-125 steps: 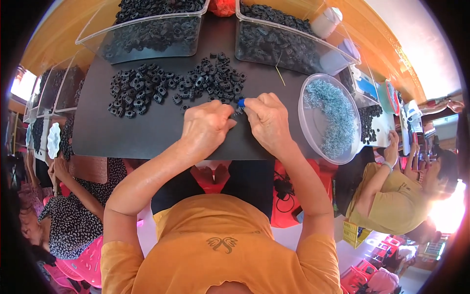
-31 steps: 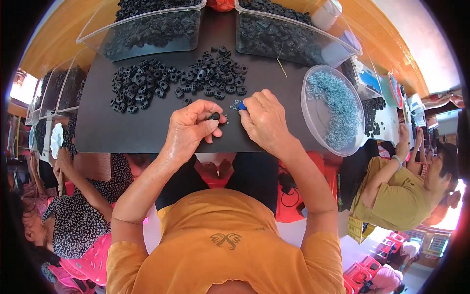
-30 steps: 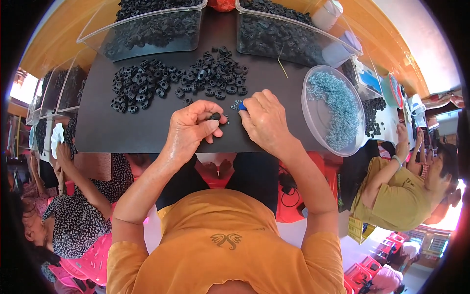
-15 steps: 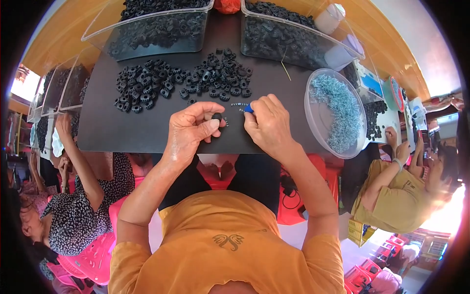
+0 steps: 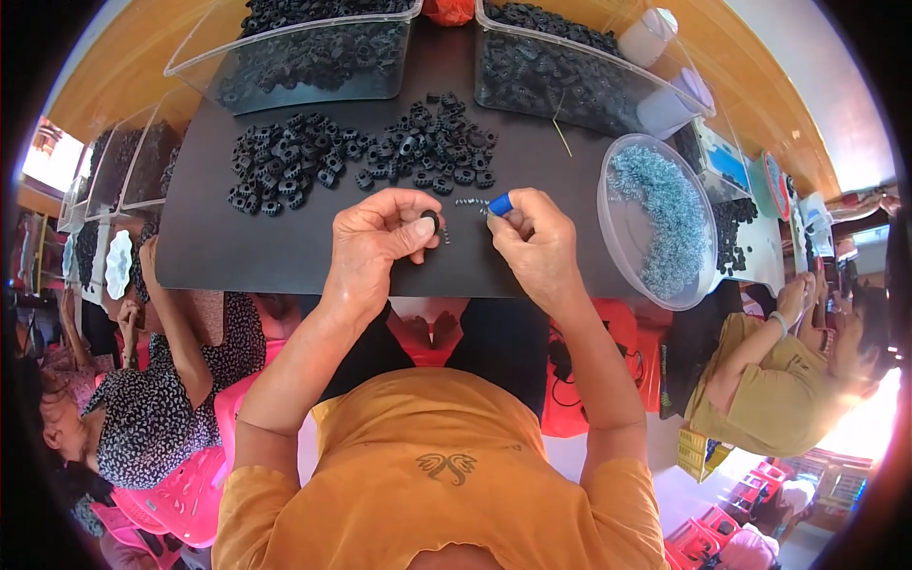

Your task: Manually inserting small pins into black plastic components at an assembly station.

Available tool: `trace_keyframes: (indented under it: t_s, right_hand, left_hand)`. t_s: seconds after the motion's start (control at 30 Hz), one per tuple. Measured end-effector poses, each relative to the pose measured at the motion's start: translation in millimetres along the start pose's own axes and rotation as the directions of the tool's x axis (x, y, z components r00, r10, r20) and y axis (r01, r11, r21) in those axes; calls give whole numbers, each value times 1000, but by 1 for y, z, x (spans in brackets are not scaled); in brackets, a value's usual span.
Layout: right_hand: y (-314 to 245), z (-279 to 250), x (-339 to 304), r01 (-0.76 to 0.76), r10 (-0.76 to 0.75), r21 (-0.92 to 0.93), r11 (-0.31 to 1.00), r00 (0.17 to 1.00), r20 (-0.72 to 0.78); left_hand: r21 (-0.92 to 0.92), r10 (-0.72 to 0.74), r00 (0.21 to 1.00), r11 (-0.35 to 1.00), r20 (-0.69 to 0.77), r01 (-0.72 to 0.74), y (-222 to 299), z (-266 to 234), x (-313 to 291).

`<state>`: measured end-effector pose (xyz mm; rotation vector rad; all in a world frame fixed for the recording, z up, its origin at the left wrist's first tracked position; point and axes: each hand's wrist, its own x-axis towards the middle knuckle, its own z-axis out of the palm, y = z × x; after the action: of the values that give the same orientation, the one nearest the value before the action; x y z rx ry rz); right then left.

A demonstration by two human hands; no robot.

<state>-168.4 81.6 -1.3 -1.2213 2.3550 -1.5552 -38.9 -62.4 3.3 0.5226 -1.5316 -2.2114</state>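
Observation:
My left hand (image 5: 380, 236) pinches a small round black plastic part (image 5: 430, 220) between thumb and fingers, just above the dark table (image 5: 256, 256). My right hand (image 5: 535, 242) is closed, with a blue finger cover (image 5: 501, 203) on one finger. Its fingertips sit beside a short row of tiny metal springs (image 5: 470, 201); whatever may be between them is too small to make out. A few more tiny springs (image 5: 446, 234) lie next to the left fingertips. Beyond the hands lie two heaps of black plastic parts, the left heap (image 5: 285, 161) and the right heap (image 5: 427, 142).
Two clear bins, left (image 5: 313, 95) and right (image 5: 551, 100), hold black parts at the back. A round clear tray (image 5: 622, 256) of bluish springs stands right, near a thin yellowish stick (image 5: 563, 138). People work at the left (image 5: 161, 408) and right (image 5: 760, 380).
My right hand has turned and drawn slightly right, so the blue finger cover shows more fully. My left hand still holds the black part. The view has shifted slightly.

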Motion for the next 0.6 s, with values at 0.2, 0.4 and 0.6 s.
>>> trace_keyframes:
  t_s: [0.2,0.4,0.6]
  right_hand:
    - [-13,4,-7,-169,151,307,937,985,83]
    - [-31,12,-10,-156,116,338,928,984,135]
    - [-37,13,-9,-154,100,308,939,978,184]
  left_hand:
    - [-223,-161,987,962,0,156,7,-3,0]
    - [-271,-121,993,956,-3,115,4,-3,-2]
    - [-264,-103,994,960,-41,88,0,-2,-8]
